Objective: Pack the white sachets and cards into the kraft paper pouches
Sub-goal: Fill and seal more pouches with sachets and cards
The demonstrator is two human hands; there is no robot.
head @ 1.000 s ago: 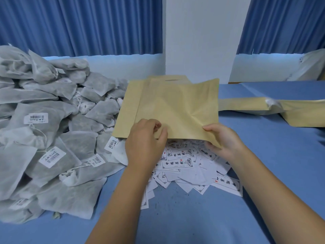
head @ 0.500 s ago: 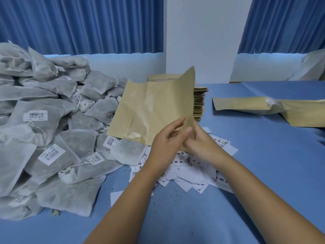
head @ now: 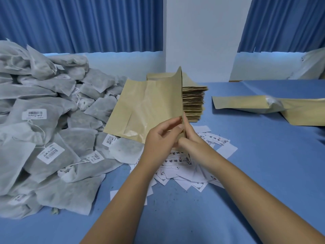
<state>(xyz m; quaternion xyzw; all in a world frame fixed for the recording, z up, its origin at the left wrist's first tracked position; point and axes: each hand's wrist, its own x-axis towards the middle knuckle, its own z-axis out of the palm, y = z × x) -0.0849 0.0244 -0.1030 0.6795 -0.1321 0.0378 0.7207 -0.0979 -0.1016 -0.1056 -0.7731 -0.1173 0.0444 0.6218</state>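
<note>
Two hands (head: 159, 140) (head: 191, 138) pinch one pouch (head: 146, 106); one stack (head: 193, 103).

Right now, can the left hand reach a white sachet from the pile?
Probably yes, once freed. The left hand and right hand both hold the kraft pouch; the nearest white sachet lies just left, uncovered.

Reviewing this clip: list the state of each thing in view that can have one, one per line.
Kraft paper pouch in hand: lifted, tilted, pinched at its near edge, nothing visibly inside.
Left hand: gripping the pouch edge.
Right hand: gripping the same edge.
Stack of kraft paper pouches: flat, untouched.
White sachets: heaped, unpacked.
White printed cards: scattered loose.
</note>
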